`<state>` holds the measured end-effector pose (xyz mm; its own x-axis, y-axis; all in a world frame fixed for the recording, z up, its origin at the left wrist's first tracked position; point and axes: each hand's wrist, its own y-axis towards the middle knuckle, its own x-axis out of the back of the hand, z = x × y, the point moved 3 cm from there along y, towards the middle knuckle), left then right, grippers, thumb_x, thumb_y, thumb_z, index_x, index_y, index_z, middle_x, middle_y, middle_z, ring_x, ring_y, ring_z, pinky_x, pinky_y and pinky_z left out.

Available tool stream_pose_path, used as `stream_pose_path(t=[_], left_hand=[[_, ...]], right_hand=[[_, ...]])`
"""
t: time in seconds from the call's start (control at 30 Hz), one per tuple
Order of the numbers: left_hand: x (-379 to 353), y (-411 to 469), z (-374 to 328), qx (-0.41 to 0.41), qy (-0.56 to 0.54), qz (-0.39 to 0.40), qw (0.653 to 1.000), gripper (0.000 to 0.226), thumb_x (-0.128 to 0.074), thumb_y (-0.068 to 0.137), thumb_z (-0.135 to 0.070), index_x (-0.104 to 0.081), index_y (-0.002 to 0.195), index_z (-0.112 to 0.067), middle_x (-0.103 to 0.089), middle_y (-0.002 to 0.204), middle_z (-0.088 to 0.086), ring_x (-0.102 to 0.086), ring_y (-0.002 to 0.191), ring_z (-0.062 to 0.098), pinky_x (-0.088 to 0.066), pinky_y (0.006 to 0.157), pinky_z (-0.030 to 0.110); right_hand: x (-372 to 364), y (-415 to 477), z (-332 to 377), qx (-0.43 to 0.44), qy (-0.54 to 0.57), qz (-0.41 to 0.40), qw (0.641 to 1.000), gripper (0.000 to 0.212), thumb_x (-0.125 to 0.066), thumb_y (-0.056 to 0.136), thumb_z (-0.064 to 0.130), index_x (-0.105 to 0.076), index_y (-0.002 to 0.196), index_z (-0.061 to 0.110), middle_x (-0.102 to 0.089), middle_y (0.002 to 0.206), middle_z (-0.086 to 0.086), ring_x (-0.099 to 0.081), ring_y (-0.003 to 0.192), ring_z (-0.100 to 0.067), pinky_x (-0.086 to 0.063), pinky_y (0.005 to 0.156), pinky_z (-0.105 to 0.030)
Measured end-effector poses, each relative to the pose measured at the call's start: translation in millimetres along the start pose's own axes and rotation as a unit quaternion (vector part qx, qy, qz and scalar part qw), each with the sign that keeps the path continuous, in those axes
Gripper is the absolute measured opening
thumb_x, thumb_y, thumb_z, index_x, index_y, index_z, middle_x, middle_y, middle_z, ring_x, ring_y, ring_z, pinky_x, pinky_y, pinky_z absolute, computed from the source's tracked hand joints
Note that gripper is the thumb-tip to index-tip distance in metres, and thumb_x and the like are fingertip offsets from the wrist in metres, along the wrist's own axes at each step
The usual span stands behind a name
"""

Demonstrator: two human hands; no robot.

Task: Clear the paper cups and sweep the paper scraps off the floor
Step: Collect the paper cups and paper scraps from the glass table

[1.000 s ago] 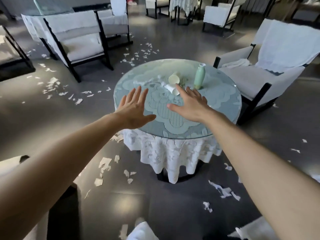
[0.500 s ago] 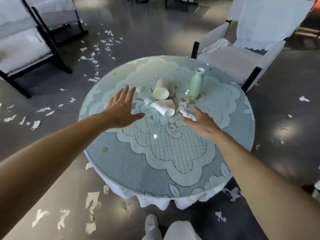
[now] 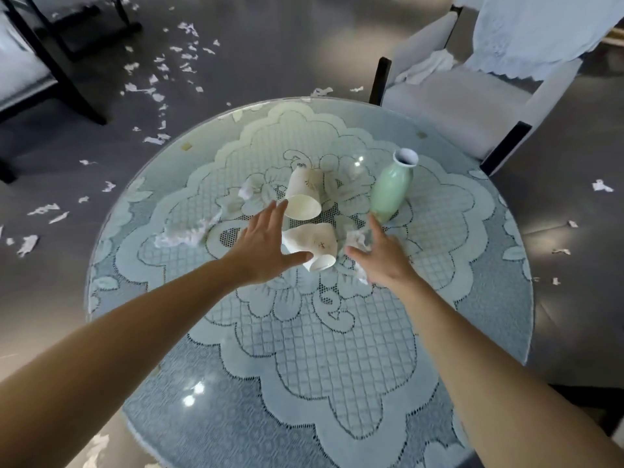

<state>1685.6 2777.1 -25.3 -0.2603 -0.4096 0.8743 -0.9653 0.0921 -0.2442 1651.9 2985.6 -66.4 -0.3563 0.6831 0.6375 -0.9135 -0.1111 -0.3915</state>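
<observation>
Now the left hand [image 3: 261, 246] is reaching over the middle of the round table [image 3: 499, 332] with its fingers spread wide and its palm facing down, holding nothing. Its thumb is lying just at the rim of the nearer paper cup [image 3: 312, 246], which is resting on its side with the mouth turned toward the person; whether the thumb is touching the cup cannot be told. The right hand [image 3: 380, 256] is also open and empty, its fingers pointing forward, and it is hovering just beside a crumpled paper scrap [image 3: 354, 239] that is lying at the right of this cup. The farther paper cup [image 3: 304, 195] is tilting on its side just behind the first one, its wide mouth open to the camera, near the tips of the left fingers.

A pale green vase [image 3: 391, 190] with a narrow white neck is standing to the right of the cups, close ahead of the right fingers. More torn paper [image 3: 184, 234] is lying in a soft heap on the table at the left of the left hand.

A light blue lace cloth [image 3: 320, 349] with flower and grid patterns is covering the table under a shining glass top. The dark grey floor [image 3: 277, 55] is looking smooth and glossy, and many white floor scraps [image 3: 158, 70] are scattered over it, mostly at the far left. An armchair [image 3: 472, 96] with white covers and dark legs is standing behind the table at the right, and a dark-framed chair [image 3: 44, 69] is standing at the far left.
</observation>
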Motion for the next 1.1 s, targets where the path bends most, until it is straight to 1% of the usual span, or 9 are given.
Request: stream_pose_path(t=[0.1,0.17,0.27,0.37,0.5,0.63,0.77,0.9,1.1], left_hand=[[-10.5,19.6,2.5,0.012,-0.028,-0.007,1.0,0.094,-0.047,0.088,-0.06,0.004,0.154,-0.017,0.005,0.162,0.005,0.001,0.148,0.026,-0.009,0.116,0.051],[-10.4,28.1,10.3,0.023,-0.046,-0.044,0.998,0.079,-0.037,0.095,-0.054,-0.003,0.154,-0.017,0.001,0.162,0.005,-0.001,0.148,0.027,-0.009,0.117,0.051],[0.8,33.2,33.0,0.056,-0.037,-0.113,0.991,0.066,-0.037,0.1,-0.042,-0.012,0.153,-0.012,-0.006,0.161,0.008,-0.006,0.147,0.028,-0.011,0.119,0.048],[12.1,27.7,59.0,0.098,-0.021,-0.157,0.983,0.063,-0.042,0.1,-0.037,-0.018,0.152,-0.011,-0.007,0.16,0.011,-0.008,0.146,0.03,-0.012,0.117,0.047],[17.4,14.1,91.5,0.216,0.005,-0.148,0.965,0.066,-0.04,0.099,-0.048,-0.013,0.153,-0.021,0.006,0.16,0.014,-0.003,0.147,0.035,-0.013,0.115,0.055],[13.8,8.1,110.6,0.276,-0.104,-0.055,0.954,0.072,-0.035,0.097,-0.055,0.003,0.154,-0.031,0.02,0.158,0.017,-0.005,0.145,0.045,-0.013,0.113,0.059],[5.7,14.0,104.5,0.178,-0.17,-0.033,0.969,0.071,-0.04,0.099,-0.049,0.0,0.154,-0.029,-0.003,0.16,0.013,-0.02,0.143,0.039,-0.022,0.113,0.051],[0.9,33.5,101.2,0.076,-0.174,-0.017,0.982,0.071,-0.054,0.095,-0.041,-0.014,0.153,-0.029,-0.039,0.147,0.012,-0.044,0.13,0.03,-0.038,0.104,0.041],[-9.5,58.0,103.2,-0.095,-0.069,0.034,0.993,0.071,-0.065,0.089,-0.036,-0.027,0.15,-0.035,-0.041,0.145,0.004,-0.036,0.131,0.022,-0.025,0.112,0.038]], right_hand=[[-2.7,23.3,5.0,0.027,-0.069,0.031,0.997,0.085,-0.071,0.085,0.033,-0.02,0.153,0.024,-0.045,0.14,-0.012,-0.049,0.124,-0.033,-0.044,0.101,-0.043],[-4.6,32.0,5.4,0.06,-0.134,0.025,0.989,0.061,-0.072,0.084,0.023,-0.047,0.138,0.012,-0.056,0.129,-0.013,-0.056,0.113,-0.029,-0.047,0.093,-0.034],[-1.2,36.4,4.9,0.062,-0.079,-0.013,0.995,0.014,-0.059,0.09,0.002,-0.068,0.101,0.002,-0.068,0.102,-0.013,-0.066,0.082,-0.02,-0.053,0.063,-0.016],[10.9,30.2,18.9,0.039,0.03,-0.104,0.993,0.015,-0.058,0.09,0.0,-0.065,0.077,0.004,-0.062,0.071,-0.003,-0.059,0.059,-0.01,-0.037,0.04,-0.005],[18.8,21.6,68.8,0.03,0.205,-0.136,0.969,0.008,-0.064,0.085,0.007,-0.072,0.085,0.011,-0.066,0.071,0.005,-0.062,0.063,-0.006,-0.049,0.054,-0.013],[5.8,27.6,96.8,-0.02,0.25,-0.097,0.963,0.022,-0.063,0.083,0.003,-0.066,0.067,0.017,-0.065,0.065,0.007,-0.062,0.07,-0.011,-0.05,0.067,-0.023],[-17.3,29.4,101.0,-0.09,0.31,-0.044,0.946,0.012,-0.06,0.087,0.004,-0.069,0.084,0.012,-0.069,0.075,0.005,-0.066,0.067,-0.004,-0.052,0.075,-0.025],[-35.9,30.1,114.9,-0.147,0.499,-0.02,0.854,0.005,-0.059,0.088,0.014,-0.063,0.09,0.011,-0.065,0.097,-0.005,-0.068,0.07,-0.013,-0.052,0.085,-0.03],[-43.8,28.1,125.4,-0.169,0.562,-0.045,0.808,0.012,-0.061,0.091,0.023,-0.062,0.093,0.012,-0.064,0.105,-0.008,-0.065,0.09,-0.024,-0.055,0.072,-0.025]])
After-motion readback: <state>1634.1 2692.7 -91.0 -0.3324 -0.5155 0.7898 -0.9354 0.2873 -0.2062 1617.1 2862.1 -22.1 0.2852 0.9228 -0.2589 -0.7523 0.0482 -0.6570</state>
